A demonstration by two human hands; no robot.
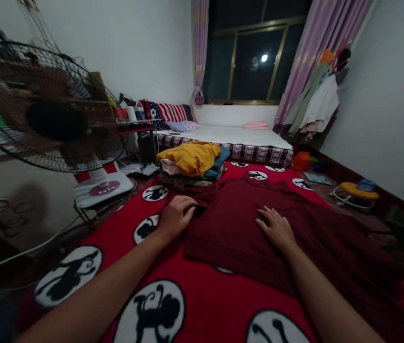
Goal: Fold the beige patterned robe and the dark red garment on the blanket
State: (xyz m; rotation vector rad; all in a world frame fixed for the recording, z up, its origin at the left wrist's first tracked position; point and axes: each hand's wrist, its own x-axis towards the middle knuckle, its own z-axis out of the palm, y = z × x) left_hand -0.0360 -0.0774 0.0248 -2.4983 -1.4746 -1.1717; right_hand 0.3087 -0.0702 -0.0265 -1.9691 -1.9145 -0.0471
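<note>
A maroon sweatshirt (234, 224) lies spread on a red blanket (212, 295) with white circles and dark figures. My left hand (178, 214) is closed on the garment's left edge, at what looks like a sleeve. My right hand (277, 227) rests flat on the middle of the sweatshirt, fingers apart. Beyond my left hand stands a pile of folded clothes, with a mustard yellow garment (195, 157) on top and a teal one (221, 162) beneath it.
A large fan (55, 119) stands close on the left, above a folding chair (104, 188). Behind the blanket is a low bed (223, 135) under the window. On the right are a small yellow stool (357, 190) and clothes hanging (321, 105) by the curtain.
</note>
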